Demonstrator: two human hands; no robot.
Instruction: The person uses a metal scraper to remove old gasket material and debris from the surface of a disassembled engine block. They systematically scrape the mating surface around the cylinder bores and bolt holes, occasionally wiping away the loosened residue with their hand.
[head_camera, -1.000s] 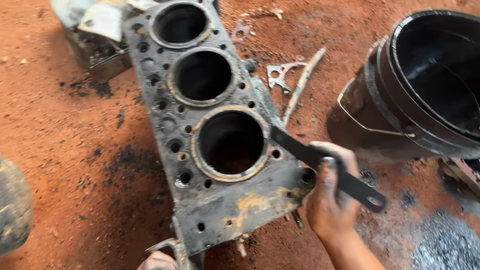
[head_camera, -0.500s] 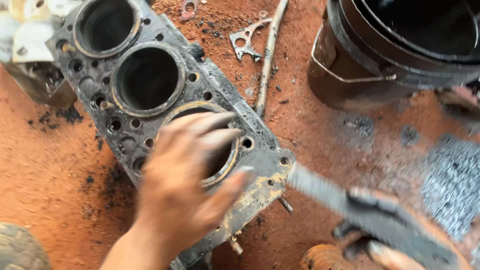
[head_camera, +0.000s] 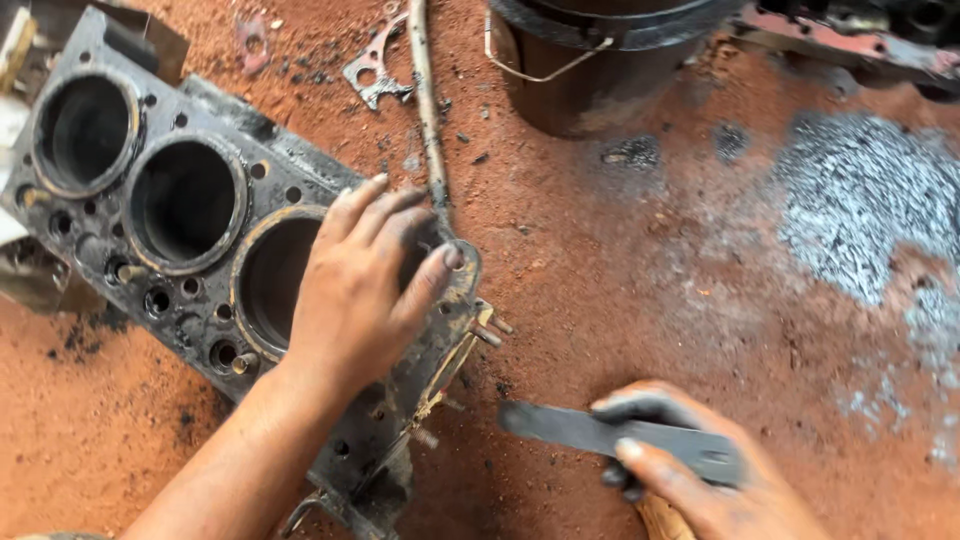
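- While red dirt ground (head_camera: 640, 300) is spreading under everything, a grey patch of metal filings (head_camera: 860, 210) is lying on it toward three o'clock.
- An engine block (head_camera: 130, 190) is lying flat at nine o'clock, showing three round cylinder bores, its near corner jutting toward the middle.
- At twelve o'clock a black bucket (head_camera: 590, 70) with a wire handle is standing well apart from the block.
- Resting palm-down with fingers spread, the left hand (head_camera: 355, 290) is pressing on the block's deck and covering much of the nearest bore, gripping nothing.
- At five o'clock the right hand (head_camera: 700, 470) is curling closed around a flat dark metal bar (head_camera: 590, 430), whose free end is pointing toward nine o'clock, near the block's corner but apart from it.
- A thin rusty rod (head_camera: 425, 110) is running from eleven o'clock down to the left fingertips.
- Just beside it, a small gasket piece (head_camera: 375, 70) is lying on the dirt.
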